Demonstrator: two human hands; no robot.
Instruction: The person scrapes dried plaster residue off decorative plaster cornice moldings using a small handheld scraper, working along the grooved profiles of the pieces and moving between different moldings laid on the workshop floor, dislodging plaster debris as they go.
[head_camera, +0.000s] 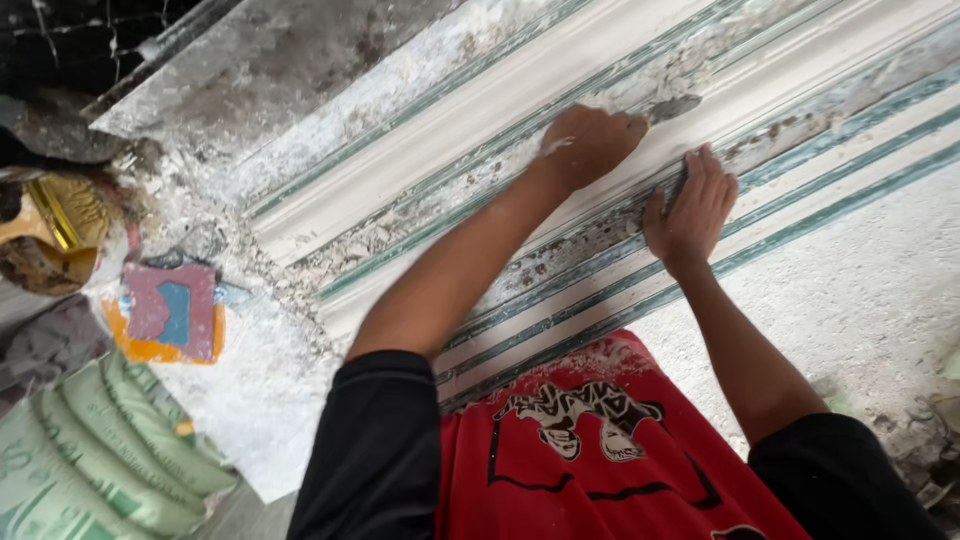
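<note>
A long white plaster moulding (420, 170) with green-edged ridges runs diagonally across a dusty workbench. My left hand (590, 140) is closed in a fist on the moulding's upper groove, pinching a small flat grey tool (675, 105) whose tip pokes out against the plaster. My right hand (690, 205) lies just below and to the right of it, fingers spread flat on the profile and holding nothing. Rough grey crumbs of plaster fill the grooves around both hands. My red shirt (590, 440) with black sleeves fills the bottom of the view.
Loose white plaster rubble (250, 290) lies at the moulding's left end. Beside it sits a pink, blue and orange block (170, 315). A gold-coloured tin (60, 230) stands at far left, and green-and-white sacks (100, 450) are stacked at lower left.
</note>
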